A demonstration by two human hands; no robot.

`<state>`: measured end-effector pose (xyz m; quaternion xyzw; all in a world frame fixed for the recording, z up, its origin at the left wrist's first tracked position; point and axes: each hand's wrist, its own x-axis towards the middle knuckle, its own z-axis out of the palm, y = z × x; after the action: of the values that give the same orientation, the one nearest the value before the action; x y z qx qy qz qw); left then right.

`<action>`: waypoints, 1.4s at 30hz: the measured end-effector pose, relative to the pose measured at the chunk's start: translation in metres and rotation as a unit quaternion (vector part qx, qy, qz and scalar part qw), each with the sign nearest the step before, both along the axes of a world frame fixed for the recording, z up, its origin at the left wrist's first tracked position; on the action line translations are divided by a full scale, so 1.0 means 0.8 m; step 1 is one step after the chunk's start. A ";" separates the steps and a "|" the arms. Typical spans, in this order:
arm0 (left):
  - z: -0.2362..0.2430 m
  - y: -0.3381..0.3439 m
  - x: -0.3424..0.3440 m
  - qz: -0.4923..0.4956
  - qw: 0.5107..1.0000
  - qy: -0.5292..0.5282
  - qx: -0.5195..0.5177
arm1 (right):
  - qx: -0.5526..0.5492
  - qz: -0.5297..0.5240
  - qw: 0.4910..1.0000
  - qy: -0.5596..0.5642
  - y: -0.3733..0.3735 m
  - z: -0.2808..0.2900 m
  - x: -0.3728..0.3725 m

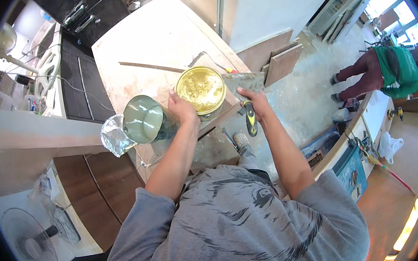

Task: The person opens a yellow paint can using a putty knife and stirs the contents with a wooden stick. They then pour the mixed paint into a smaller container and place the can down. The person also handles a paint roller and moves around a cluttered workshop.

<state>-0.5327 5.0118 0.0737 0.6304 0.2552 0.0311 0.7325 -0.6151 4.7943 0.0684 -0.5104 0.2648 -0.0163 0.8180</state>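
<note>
My left hand [183, 109] grips the side of a round can with a shiny gold lid [200, 89], at the near edge of the pale table [145, 31]. The lid lies flat on top, facing up. In my right hand [257, 103], just right of the can, is a hand tool with a black and yellow handle [251, 119]; its working end is mostly hidden. Left of my left hand stands an open grey-green can [143, 119], its inside showing. A crumpled silver foil piece [116, 134] hangs at that can's left rim.
A thin wooden strip [151, 66] and a tool with a red and yellow handle [231, 70] lie on the table. Boards [283, 64] lean at the wall. At far right a person in a green top [400, 69] bends over. A standing fan [33, 248] is at lower left.
</note>
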 end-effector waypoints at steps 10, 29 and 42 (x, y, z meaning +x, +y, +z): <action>0.005 0.040 0.097 -0.340 0.937 0.011 0.074 | -0.382 0.096 0.918 -0.041 0.022 0.079 -0.014; -0.012 0.050 0.083 -0.286 0.957 0.006 0.054 | -0.241 0.021 0.970 0.004 0.043 0.061 -0.048; -0.012 0.016 0.008 -0.023 0.995 -0.015 -0.097 | 0.053 0.067 0.996 0.009 -0.011 0.007 0.002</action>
<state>-0.5266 5.0243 0.0642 0.5613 0.2313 -0.0014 0.7947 -0.6132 4.7855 0.0740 -0.4832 0.2380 0.0566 0.8406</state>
